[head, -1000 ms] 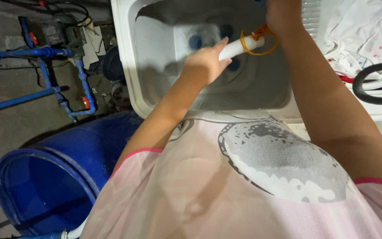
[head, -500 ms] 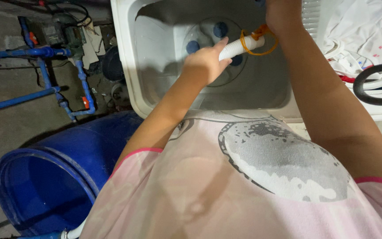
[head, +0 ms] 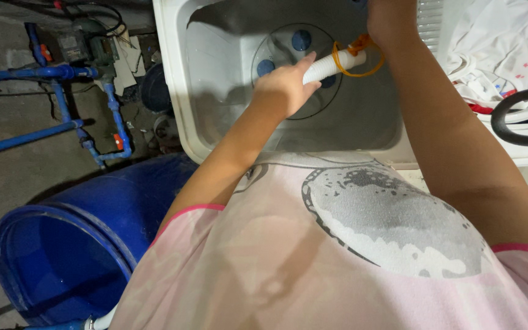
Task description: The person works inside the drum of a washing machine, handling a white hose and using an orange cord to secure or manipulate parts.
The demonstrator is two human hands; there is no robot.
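Bright overhead light washes out the white tub [head: 178,91] rim and the pale shirt [head: 337,256] at the bottom. The left side lies dim. Straight edges bow near the corners; focus is fairly sharp.

no packages, labels, signs or screens

— What sort of place is this?
— A home laundry corner: a white washing machine tub [head: 215,91], damp clothes [head: 496,55], a blue plastic barrel [head: 80,244], blue water pipes [head: 25,140] over bare concrete floor [head: 25,171].
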